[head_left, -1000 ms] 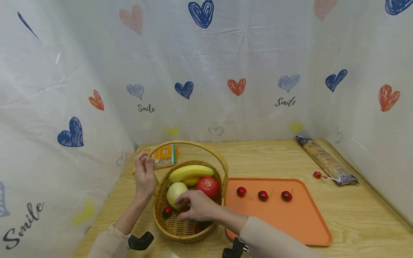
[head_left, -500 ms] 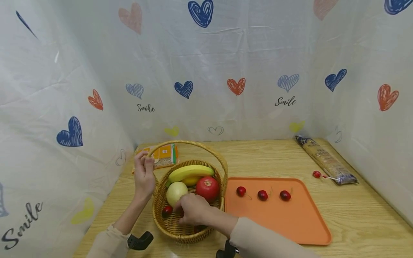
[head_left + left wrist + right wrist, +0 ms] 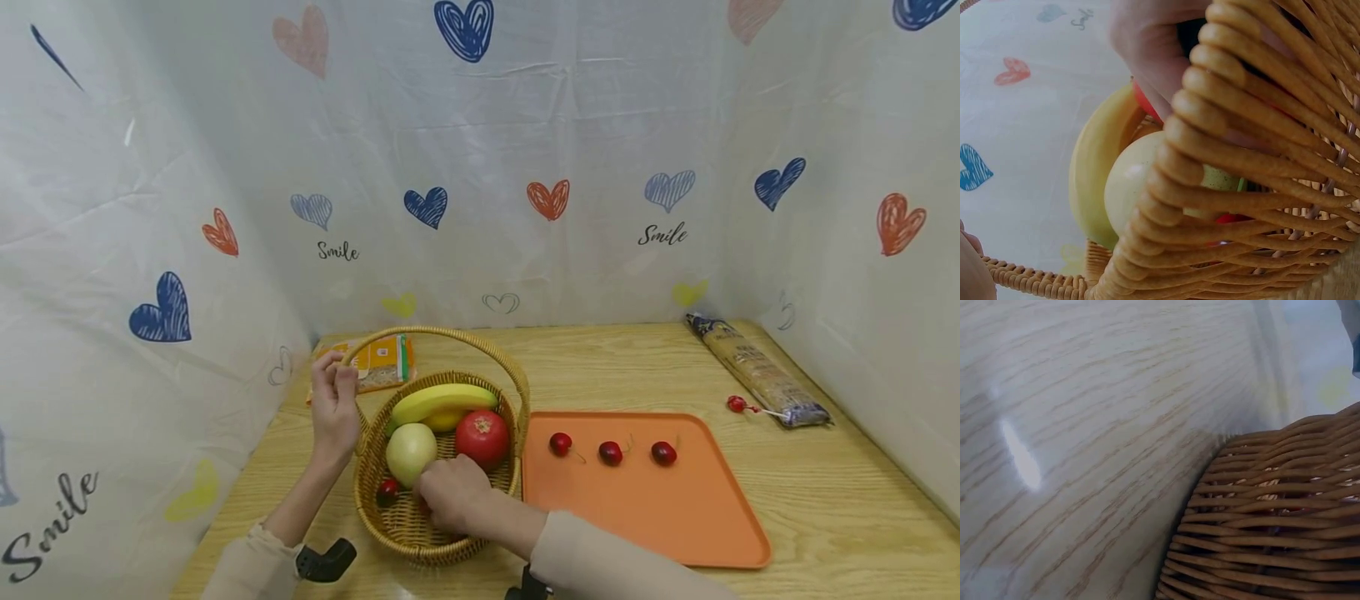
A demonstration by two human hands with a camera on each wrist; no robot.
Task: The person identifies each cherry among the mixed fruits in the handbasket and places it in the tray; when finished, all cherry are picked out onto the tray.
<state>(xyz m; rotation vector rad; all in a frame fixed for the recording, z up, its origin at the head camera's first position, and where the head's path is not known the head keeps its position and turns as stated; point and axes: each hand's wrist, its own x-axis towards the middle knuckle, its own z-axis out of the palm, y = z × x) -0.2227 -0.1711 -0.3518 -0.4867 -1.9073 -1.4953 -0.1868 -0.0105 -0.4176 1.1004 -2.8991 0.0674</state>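
Note:
A wicker basket (image 3: 408,546) stands on the table with bananas (image 3: 442,402), a pale green round fruit (image 3: 411,454), a pomegranate (image 3: 482,439) and a cherry (image 3: 387,492) in it. My left hand (image 3: 335,408) grips the left side of the basket's arched handle (image 3: 450,333). Down inside the basket is my right hand (image 3: 453,496), its fingers curled around a cherry that shows only as a bit of red at the fingertips. In the left wrist view, the basket wall (image 3: 1172,206) covers much of the right hand (image 3: 1154,50). The right wrist view shows only the basket's outside (image 3: 1272,531) and wood.
An orange tray (image 3: 645,525) lies right of the basket, bearing three cherries (image 3: 611,453) in a row. Farther right are a wrapped lollipop (image 3: 737,404) and a long plastic packet (image 3: 757,371). Behind the handle lies an orange packet (image 3: 386,362). Heart-printed curtains enclose the table.
My right hand has reached lower into the basket and shifted slightly right, its fingers closing on the cherry beneath them. My left hand stays on the handle.

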